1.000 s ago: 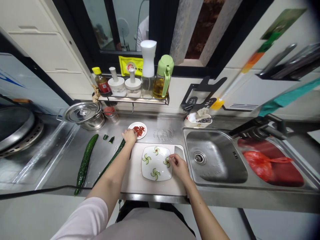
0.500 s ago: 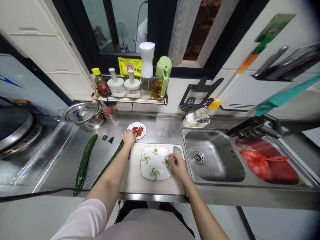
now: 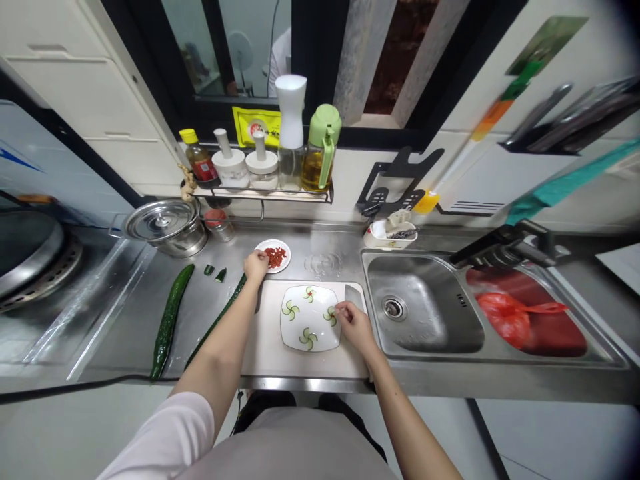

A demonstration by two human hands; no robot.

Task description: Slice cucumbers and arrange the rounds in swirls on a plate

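My left hand (image 3: 256,265) is at the left rim of a small white dish (image 3: 285,266) of red pieces (image 3: 275,257), its fingers pressed together; anything between them is too small to make out. My right hand (image 3: 353,321) is at the right edge of a white plate (image 3: 324,338), with thumb and finger pinched beside one green pinwheel (image 3: 331,316). Other pinwheels of green slices lie on the plate, the top one (image 3: 309,294) with red at its centre. The plate rests on a pale cutting board (image 3: 260,360). A knife blade (image 3: 353,295) shows behind the right hand.
Left on the counter are a whole cucumber (image 3: 170,323), a second one (image 3: 220,317) partly under my left forearm, and two green end pieces (image 3: 221,275). A lidded pot (image 3: 167,227) stands behind. The sink (image 3: 425,313) is at right, bottles and jars on a rack (image 3: 260,193).
My left hand has drawn back slightly from the red pieces toward the dish's left rim. My right hand stays beside the plate. The whole view has shifted a little.
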